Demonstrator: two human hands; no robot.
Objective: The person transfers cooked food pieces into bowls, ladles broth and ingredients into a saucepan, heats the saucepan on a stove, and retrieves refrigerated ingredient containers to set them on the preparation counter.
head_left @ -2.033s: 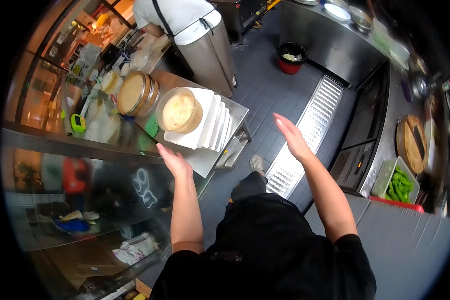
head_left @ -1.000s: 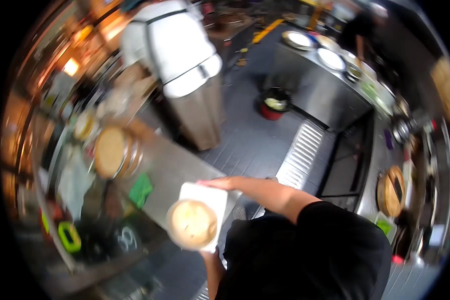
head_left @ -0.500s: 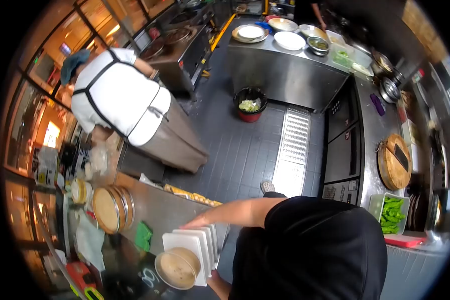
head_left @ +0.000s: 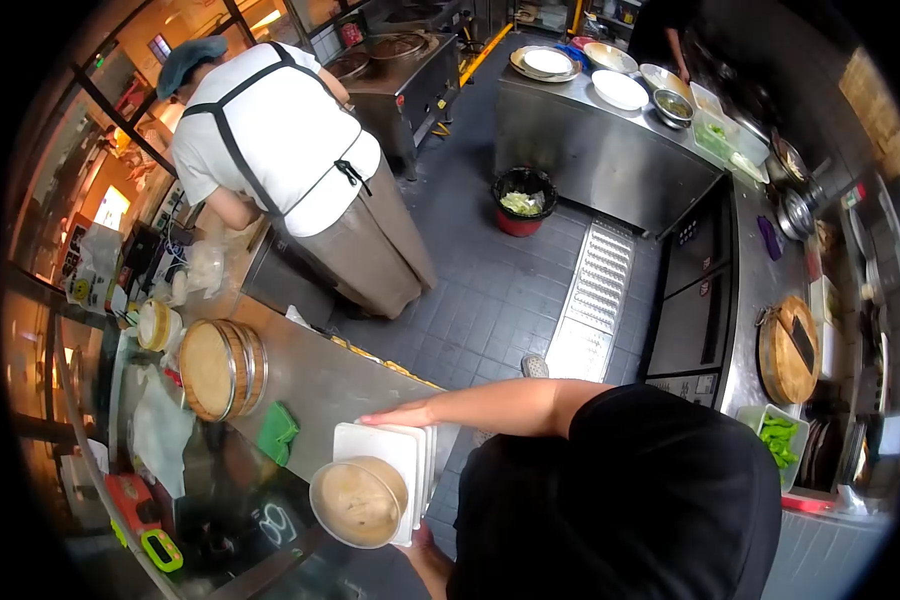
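Tray stack (head_left: pixel 378 440), probably stiff and slippery, gripped soundly at opposite edges: right hand (head_left: pixel 402 412) at twelve o'clock, left hand (head_left: pixel 421 546) at five; round tub (head_left: pixel 356 478) atop could slide.

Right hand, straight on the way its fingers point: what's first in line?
Likely the green cloth, past a strip of bare steel counter ahead of the right hand. Height above the counter is hard to judge from this single view, so it might pass over.
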